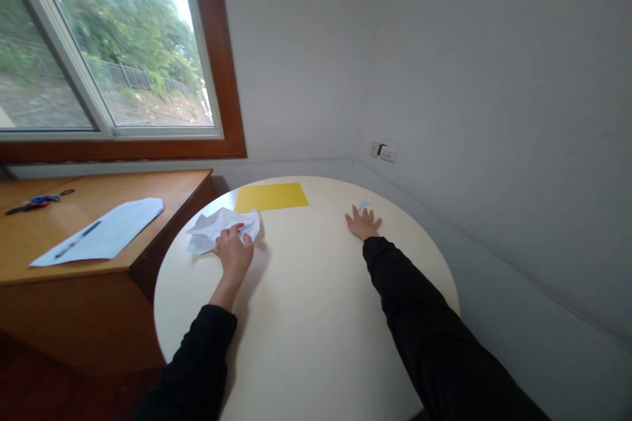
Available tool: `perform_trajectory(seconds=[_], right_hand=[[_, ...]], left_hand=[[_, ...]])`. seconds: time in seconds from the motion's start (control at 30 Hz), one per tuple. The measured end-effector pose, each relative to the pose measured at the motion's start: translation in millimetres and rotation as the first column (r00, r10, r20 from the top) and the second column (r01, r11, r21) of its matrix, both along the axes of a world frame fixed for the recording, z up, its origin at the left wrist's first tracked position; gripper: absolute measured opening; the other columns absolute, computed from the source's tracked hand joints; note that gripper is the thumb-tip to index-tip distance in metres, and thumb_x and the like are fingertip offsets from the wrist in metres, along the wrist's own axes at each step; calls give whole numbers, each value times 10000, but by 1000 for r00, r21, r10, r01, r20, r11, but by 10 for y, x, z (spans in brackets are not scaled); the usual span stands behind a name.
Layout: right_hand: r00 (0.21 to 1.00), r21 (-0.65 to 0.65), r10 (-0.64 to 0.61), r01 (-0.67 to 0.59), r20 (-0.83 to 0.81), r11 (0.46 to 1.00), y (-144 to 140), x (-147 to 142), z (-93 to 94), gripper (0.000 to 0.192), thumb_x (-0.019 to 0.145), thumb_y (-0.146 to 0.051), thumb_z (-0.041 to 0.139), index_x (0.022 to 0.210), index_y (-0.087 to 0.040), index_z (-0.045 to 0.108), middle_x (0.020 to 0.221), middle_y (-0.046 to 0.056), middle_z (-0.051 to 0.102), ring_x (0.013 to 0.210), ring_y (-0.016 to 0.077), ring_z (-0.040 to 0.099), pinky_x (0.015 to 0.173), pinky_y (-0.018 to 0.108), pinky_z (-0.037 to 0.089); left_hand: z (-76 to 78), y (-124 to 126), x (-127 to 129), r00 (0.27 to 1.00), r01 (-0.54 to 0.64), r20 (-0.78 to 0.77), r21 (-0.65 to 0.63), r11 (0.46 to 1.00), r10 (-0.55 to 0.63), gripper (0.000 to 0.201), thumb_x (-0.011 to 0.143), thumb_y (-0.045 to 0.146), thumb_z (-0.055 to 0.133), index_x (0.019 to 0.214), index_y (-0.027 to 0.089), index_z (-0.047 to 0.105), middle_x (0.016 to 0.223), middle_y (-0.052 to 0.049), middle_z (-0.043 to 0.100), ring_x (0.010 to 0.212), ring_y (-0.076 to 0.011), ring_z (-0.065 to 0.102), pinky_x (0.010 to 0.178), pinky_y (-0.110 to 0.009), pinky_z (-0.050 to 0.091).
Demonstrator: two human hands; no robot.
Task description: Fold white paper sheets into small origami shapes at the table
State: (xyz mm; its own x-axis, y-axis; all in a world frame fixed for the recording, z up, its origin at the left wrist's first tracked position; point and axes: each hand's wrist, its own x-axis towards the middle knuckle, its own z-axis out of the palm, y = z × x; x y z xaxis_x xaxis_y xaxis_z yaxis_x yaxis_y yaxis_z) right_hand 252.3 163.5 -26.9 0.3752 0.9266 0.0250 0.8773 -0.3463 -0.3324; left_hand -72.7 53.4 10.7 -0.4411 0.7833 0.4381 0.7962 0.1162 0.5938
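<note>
Hands both out on a round cream desk [306, 316], black sleeves to the wrists. Left hand [234, 251] curled loosely, fingers bent over the near edge of a crumpled white paper [217, 227]; fingertips press into the folds, thumb side tucked against the paper. Whether the paper is actually pinched or only pressed down cannot be told from this angle. Paper lies on the left part of the desk, its far corner just beside a flat yellow sheet [271, 197].

Right hand [363, 223] reaches far across, palm down, fingers spread wide and flat on the desk surface. Fingertips sit at a small white paper scrap [363, 204]; touching or only just short of it, too small to tell. Nothing enclosed in this hand.

Yellow sheet lies flat near the far rim of the desk, between the two hands and beyond them.

To the left, a lower wooden side table [162, 187] carries a white sheet [106, 230] with a pen [78, 239] on it, and scissors [34, 202] further back. Window [99, 46] above; wall socket [384, 152] on the right wall.
</note>
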Motion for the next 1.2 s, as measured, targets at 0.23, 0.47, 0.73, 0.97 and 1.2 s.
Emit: perform_trajectory(seconds=[0.23, 0.47, 0.73, 0.97, 1.2], right_hand=[[913, 357, 52, 105, -405, 928, -57, -34, -10, 482, 816, -279, 437, 1241, -52, 446, 1360, 192, 373, 1320, 259, 186, 1052, 462, -79], [652, 460, 136, 356, -746, 813, -55, -114, 235, 312, 818, -264, 373, 1008, -122, 577, 1104, 120, 586, 1133, 261, 459, 947, 405, 342], [16, 341, 365, 396, -931, 853, -418, -492, 395, 142, 766, -168, 369, 729, -182, 506, 726, 39, 615, 651, 102, 601, 573, 211, 501], [-235, 194, 250, 236, -939, 952, -793, -808, 239, 116, 712, -124, 403, 627, -188, 450, 533, 7, 545, 438, 97, 483, 385, 191, 417], [-191, 157, 192, 185, -963, 970, -1013, -965, 113, 124, 699, -100, 447, 597, -168, 463, 530, 10, 555, 472, 92, 511, 420, 182, 423]], left_hand=[[-31, 19, 4, 1000, 23, 12, 63, 998, -24, 334, 746, 182, 452, 1046, 169, 598, 1020, -136, 575, 983, -316, 497, 827, -476, 350], [-97, 89, 14, 946, 180, 166, 447, 876, -279, 231, 739, 184, 423, 850, 141, 621, 818, -83, 577, 764, -195, 537, 747, -333, 432], [-189, 114, 392, 584, 290, 664, 367, 884, -467, 215, 715, 278, 511, 819, 117, 610, 669, -24, 571, 543, -118, 515, 563, -275, 447], [-86, -63, 685, 143, 593, 827, 368, 716, -543, 566, 680, 405, 644, 1149, 117, 514, 784, -55, 618, 603, -116, 599, 694, -332, 502], [-63, -137, 708, 126, 673, 740, 425, 605, -660, 406, 639, 377, 694, 951, 128, 621, 760, -42, 641, 710, -137, 609, 793, -337, 489]])
